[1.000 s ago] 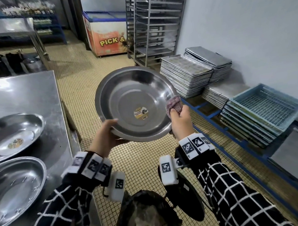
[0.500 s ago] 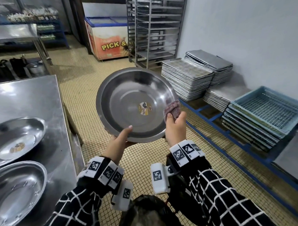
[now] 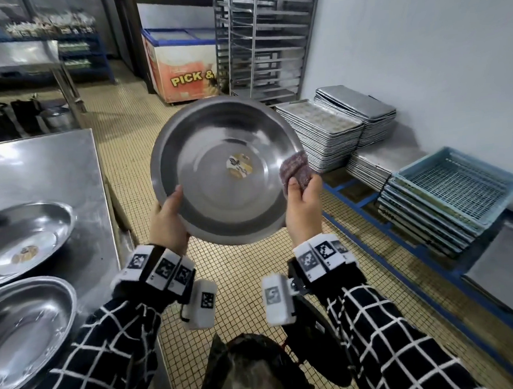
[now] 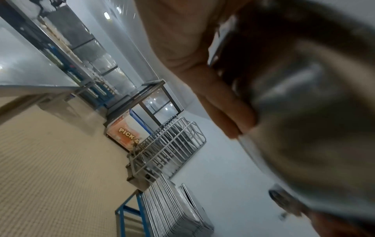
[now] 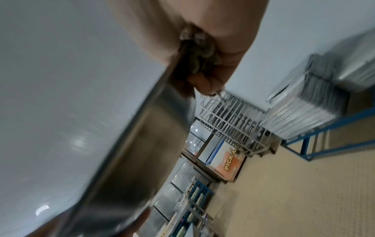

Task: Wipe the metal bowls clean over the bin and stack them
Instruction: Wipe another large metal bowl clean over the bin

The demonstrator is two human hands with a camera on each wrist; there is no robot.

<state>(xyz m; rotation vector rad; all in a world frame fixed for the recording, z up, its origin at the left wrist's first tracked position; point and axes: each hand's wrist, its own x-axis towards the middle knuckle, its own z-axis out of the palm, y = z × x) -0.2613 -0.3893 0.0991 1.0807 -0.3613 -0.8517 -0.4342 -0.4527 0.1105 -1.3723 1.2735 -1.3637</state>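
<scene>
- Since a second ago, my left hand (image 3: pixel 169 224) has shifted along the lower-left rim of the metal bowl (image 3: pixel 219 178), and its thumb now lies over the rim onto the inner wall; the bowl and the cloth have barely moved.
- Head view: I hold the bowl tilted up toward me, in the air over the tiled floor (image 3: pixel 247 271), with the black-lined bin (image 3: pixel 257 367) below and nearer to me. A round label sits at the bowl's centre.
- Head view: my right hand (image 3: pixel 304 210) is curled round a reddish-grey cloth (image 3: pixel 295 170), pressing it against the bowl's right inner wall at the rim, thumb on top of the cloth.
- Head view: two more bowls (image 3: pixel 24 234) lie open side up on the steel counter (image 3: pixel 42 165) to my left, side by side rather than stacked; the farther one also shows a label. Stacked trays (image 3: pixel 323 132) and blue crates (image 3: pixel 454 185) stand along the right wall.
- Left wrist view: blurred, but I see my fingers (image 4: pixel 223 110) laid close together along the bowl's outer wall (image 4: pixel 314 128), gripping it from behind.
- Right wrist view: my fingers (image 5: pixel 202 80) are bunched round the cloth (image 5: pixel 201 52), which is pinched over the bowl's rim (image 5: pixel 142 121); the bowl's underside fills the left of the picture.
</scene>
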